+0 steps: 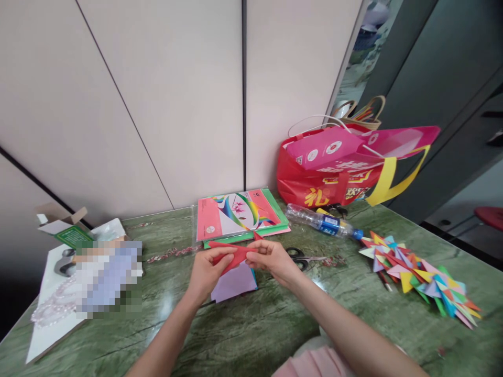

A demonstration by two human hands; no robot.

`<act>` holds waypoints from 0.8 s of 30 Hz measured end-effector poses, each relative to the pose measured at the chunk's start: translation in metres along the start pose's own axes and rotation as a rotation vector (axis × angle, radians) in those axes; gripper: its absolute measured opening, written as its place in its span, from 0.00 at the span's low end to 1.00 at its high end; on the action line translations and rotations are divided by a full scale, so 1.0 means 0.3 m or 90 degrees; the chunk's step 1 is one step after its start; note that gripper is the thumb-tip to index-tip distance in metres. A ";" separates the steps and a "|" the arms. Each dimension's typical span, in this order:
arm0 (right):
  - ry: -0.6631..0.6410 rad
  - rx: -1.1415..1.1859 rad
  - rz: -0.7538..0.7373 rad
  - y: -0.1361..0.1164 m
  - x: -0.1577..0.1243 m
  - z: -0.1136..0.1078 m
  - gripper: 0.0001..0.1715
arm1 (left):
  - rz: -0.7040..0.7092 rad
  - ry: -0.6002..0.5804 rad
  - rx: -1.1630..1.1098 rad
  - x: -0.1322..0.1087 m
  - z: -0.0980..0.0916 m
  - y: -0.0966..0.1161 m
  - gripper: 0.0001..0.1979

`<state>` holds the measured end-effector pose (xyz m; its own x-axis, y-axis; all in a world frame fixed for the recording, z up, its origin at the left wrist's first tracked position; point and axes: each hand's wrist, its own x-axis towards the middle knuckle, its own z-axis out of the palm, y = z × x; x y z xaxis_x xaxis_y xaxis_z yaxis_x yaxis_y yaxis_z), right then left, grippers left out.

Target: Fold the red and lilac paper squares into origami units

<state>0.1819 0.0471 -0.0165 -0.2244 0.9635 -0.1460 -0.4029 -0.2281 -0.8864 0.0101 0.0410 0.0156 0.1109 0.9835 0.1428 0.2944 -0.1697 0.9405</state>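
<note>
Between my two hands is a piece of folded red paper point(231, 254), held above the table. My left hand point(210, 269) pinches its left side between thumb and fingers. Its right side is pinched by my right hand point(273, 260), whose fingers partly hide the folds. Below the paper lie several small lilac sheets point(233, 285) with a blue edge showing. A pack of coloured paper point(239, 214) rests just behind my hands, on green sheets. Black-handled scissors point(301, 257) lie to the right of my right hand.
Folded multicoloured paper stars point(420, 275) lie on the green marble-patterned table point(204, 340) at right. A plastic bottle point(324, 222) lies before a red gift bag point(330, 167). At left are a white board point(43, 335), a small green box point(73, 235) and a blurred-out patch. A wall stands behind.
</note>
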 end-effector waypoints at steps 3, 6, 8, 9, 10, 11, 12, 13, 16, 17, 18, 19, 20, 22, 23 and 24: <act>-0.017 -0.028 0.007 0.009 -0.004 0.006 0.17 | 0.008 -0.020 0.003 -0.005 0.008 0.006 0.07; -0.001 -0.041 -0.004 0.008 -0.007 0.007 0.17 | 0.008 -0.033 0.006 -0.007 0.010 0.006 0.07; 0.005 -0.055 -0.013 0.005 -0.008 0.006 0.17 | 0.008 -0.037 0.004 -0.006 0.009 0.003 0.07; 0.008 -0.060 -0.018 0.004 -0.007 0.006 0.17 | 0.007 -0.036 0.002 -0.005 0.008 0.001 0.07; 0.012 -0.062 -0.022 0.005 -0.006 0.006 0.17 | 0.008 -0.035 0.002 -0.004 0.008 0.000 0.08; 0.014 -0.060 -0.026 0.006 -0.006 0.007 0.17 | 0.011 -0.033 0.004 -0.004 0.008 -0.001 0.08; 0.012 -0.058 -0.029 0.009 -0.005 0.008 0.17 | 0.016 -0.032 0.008 -0.004 0.009 -0.002 0.08; 0.007 -0.058 -0.031 0.011 -0.005 0.010 0.18 | 0.022 -0.032 0.014 -0.005 0.011 -0.001 0.08; -0.022 -0.078 -0.024 0.018 -0.007 0.017 0.20 | 0.043 -0.037 0.042 -0.012 0.021 0.004 0.08; -0.024 -0.091 -0.020 0.018 -0.009 0.020 0.21 | 0.050 -0.041 0.052 -0.016 0.025 0.006 0.08; -0.021 -0.105 -0.016 0.017 -0.010 0.021 0.21 | 0.056 -0.046 0.061 -0.019 0.030 0.008 0.09; -0.016 -0.118 -0.013 0.015 -0.011 0.021 0.21 | 0.061 -0.048 0.070 -0.023 0.035 0.009 0.09; -0.012 -0.129 -0.009 0.013 -0.011 0.020 0.21 | 0.069 -0.050 0.079 -0.027 0.039 0.010 0.09; -0.006 -0.146 -0.006 0.010 -0.009 0.015 0.21 | 0.086 -0.050 0.097 -0.033 0.045 0.009 0.09; -0.006 -0.151 -0.007 0.009 -0.008 0.011 0.20 | 0.096 -0.048 0.106 -0.035 0.046 0.008 0.09; -0.006 -0.154 -0.010 0.009 -0.006 0.008 0.20 | 0.106 -0.047 0.113 -0.037 0.047 0.007 0.09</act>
<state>0.1791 0.0445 -0.0176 -0.2289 0.9649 -0.1287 -0.1823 -0.1724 -0.9680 0.0229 0.0288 0.0115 0.2383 0.9353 0.2617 0.4280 -0.3431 0.8362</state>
